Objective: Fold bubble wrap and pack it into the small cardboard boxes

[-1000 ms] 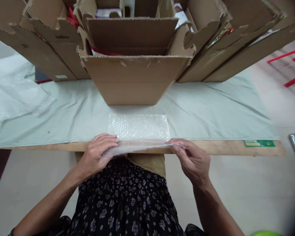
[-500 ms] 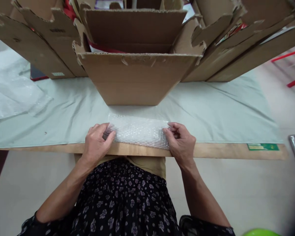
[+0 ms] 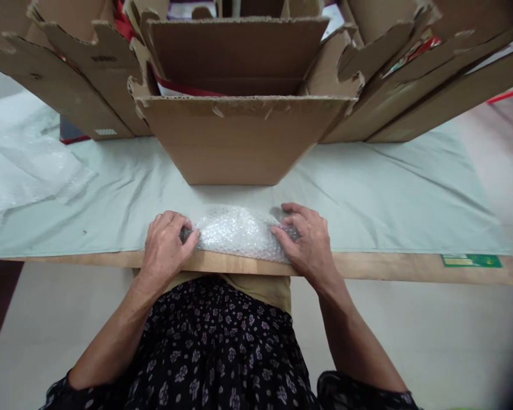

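A clear piece of bubble wrap [image 3: 237, 233] lies at the front edge of the table, bowed upward in its middle. My left hand [image 3: 166, 242] pinches its left end between thumb and fingers. At the right end, my right hand [image 3: 305, 236] grips the wrap with the thumb and curled fingers, while the index finger stretches out over the cloth. Whether anything is inside the wrap, I cannot tell.
An open cardboard box [image 3: 243, 139] stands just beyond the wrap, with more cardboard boxes [image 3: 81, 94] on both sides. Loose bubble wrap [image 3: 29, 165] lies at the left on the pale green cloth [image 3: 393, 199]. A green card [image 3: 472, 261] is at the right edge.
My right hand has moved a little to the left with its end of the bubble wrap, and its index finger has lifted away. The wrap, flatter before, now bulges in the middle.
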Tool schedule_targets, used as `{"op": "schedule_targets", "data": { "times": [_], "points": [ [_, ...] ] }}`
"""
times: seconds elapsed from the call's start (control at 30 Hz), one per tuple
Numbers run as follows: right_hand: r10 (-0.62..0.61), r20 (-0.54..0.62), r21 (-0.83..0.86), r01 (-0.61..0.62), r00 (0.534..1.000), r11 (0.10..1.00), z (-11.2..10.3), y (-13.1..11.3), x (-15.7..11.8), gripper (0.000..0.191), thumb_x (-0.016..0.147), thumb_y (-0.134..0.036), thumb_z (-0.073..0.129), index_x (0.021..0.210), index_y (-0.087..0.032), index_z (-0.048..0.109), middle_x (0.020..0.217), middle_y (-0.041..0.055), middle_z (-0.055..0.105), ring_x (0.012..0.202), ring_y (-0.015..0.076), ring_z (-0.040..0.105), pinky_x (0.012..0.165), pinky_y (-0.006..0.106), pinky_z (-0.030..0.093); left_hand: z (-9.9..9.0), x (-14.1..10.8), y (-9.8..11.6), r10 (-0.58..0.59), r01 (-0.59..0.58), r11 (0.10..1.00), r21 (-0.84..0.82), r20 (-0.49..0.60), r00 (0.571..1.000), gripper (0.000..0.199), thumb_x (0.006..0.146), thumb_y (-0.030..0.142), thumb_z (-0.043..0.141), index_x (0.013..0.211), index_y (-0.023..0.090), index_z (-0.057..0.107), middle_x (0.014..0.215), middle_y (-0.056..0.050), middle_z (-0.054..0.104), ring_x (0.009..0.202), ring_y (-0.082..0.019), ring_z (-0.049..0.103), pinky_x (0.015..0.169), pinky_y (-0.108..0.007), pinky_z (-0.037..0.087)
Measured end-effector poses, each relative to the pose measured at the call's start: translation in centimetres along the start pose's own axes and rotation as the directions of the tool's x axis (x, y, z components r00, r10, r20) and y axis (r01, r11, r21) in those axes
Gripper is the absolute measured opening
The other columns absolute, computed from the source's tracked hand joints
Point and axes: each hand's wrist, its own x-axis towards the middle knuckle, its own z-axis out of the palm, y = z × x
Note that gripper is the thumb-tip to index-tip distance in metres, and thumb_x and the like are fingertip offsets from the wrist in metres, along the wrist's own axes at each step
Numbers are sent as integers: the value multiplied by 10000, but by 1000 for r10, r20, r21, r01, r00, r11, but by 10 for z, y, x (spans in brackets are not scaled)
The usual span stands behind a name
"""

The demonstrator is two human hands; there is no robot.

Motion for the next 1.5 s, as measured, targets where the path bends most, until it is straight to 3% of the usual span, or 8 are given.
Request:
{"op": "schedule_targets", "data": {
  "times": [0.13, 0.27, 0.67, 0.83, 0.97, 1.1, 1.23, 1.5],
  "points": [
    [120, 56, 265, -131, 991, 955, -20, -23, -16, 137, 953, -340, 676, 1026, -225, 669, 916, 27, 739, 817, 178, 707, 745, 309, 560, -14, 0, 0, -128, 127, 973, -191, 5, 992, 126, 883, 337, 619, 861, 213, 633, 857, -33, 716, 792, -199, 657, 764, -348, 540],
    [140, 279, 433, -255, 950, 865, -24, -50, -43, 503, 963, -303, 669, 1453, -232, 583, 903, 17, 728, 761, 152, 696, 707, 278, 588, -30, 10, -8, -200, 192, 946, -261, -2, 980, 223, 868, 325, 634, 1048, 203, 683, 853, -11, 726, 730, -160, 650, 645, -274, 524],
    [65, 436, 548, -322, 898, 772, 18, -85, -100, 364, 994, -267, 597, 1330, -270, 737, 1229, 69, 781, 1091, 206, 753, 947, 354, 630, 17, 67, 4, 279, -277, 956, -101, 7, 960, 319, 926, 169, 606, 1220, 150, 727, 1105, -115, 776, 1035, -283, 710, 955, -469, 568],
    [100, 459, 588, -386, 883, 711, 16, -84, -97, 261, 988, -285, 602, 1148, -226, 799, 1073, 71, 804, 993, 197, 763, 880, 320, 626, 3, 36, 14, 363, -384, 911, -149, -150, 920, 253, 967, 173, 603, 1187, 175, 728, 1114, -105, 753, 1083, -279, 673, 967, -490, 548],
    [108, 532, 638, -481, 840, 601, 12, -83, -93, 248, 967, -350, 646, 1121, -225, 794, 1046, 69, 806, 946, 204, 758, 872, 346, 621, -12, -9, 15, 492, -442, 792, -420, 10, 871, 240, 980, 115, 591, 1165, 202, 716, 1015, -52, 781, 1025, -218, 690, 943, -425, 560],
    [63, 627, 733, -615, 776, 291, 15, -85, -90, 357, 921, -507, 708, 1148, -241, 780, 911, 52, 783, 748, 193, 719, 709, 341, 608, -12, -34, 7, 434, -296, 774, -559, 128, 892, 272, 1016, 232, 562, 1252, 219, 696, 1050, -79, 787, 1083, -254, 692, 970, -462, 557],
    [115, 523, 847, -530, 844, 41, 25, -92, -75, 649, 898, -629, 659, 1409, -231, 629, 1280, 160, 739, 1131, 310, 732, 845, 443, 632, -13, -41, -3, 352, -111, 703, -702, 208, 913, 557, 1072, 443, 419, 1586, 230, 439, 1286, -156, 742, 1243, -307, 668, 1072, -527, 539],
    [199, 542, 826, -561, 817, 52, 36, -105, -59, 793, 994, -416, 595, 1670, -285, 202, 1582, 182, 533, 1422, 290, 583, 999, 457, 616, 3, -50, 9, 140, -163, 872, -461, -83, 987, 638, 1021, 203, 595, 1618, 221, 372, 966, -38, 723, 1005, -201, 692, 976, -387, 571]
  ]
}}
